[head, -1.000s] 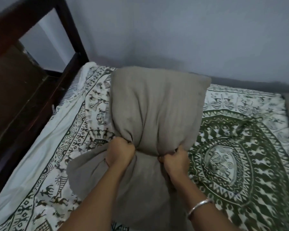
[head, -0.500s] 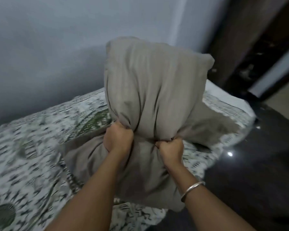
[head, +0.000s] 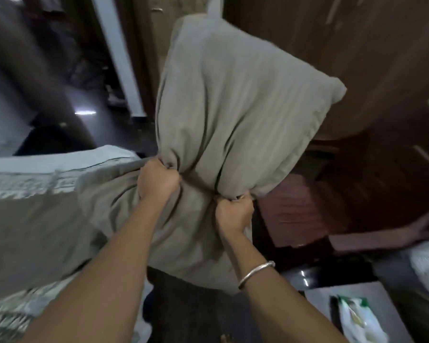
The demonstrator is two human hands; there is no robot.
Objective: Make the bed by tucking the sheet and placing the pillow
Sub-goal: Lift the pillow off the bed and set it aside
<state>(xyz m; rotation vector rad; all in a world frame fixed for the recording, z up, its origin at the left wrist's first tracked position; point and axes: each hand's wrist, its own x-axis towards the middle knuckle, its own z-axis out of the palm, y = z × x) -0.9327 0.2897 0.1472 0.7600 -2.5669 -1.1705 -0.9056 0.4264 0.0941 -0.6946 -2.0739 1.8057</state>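
Both fists, left hand and right hand, clutch bunched cloth across the pillow; soft, light, floppy, so gripping mid-body suits

The pillow is upright over the floor (bed at left).

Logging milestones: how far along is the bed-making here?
Done: nothing I can confirm. Only a blurred edge of the patterned sheet shows at left, so its tuck can't be judged. In hand: left hand and right hand both grip the grey pillow, held up in the air. Left: lay the pillow in place.
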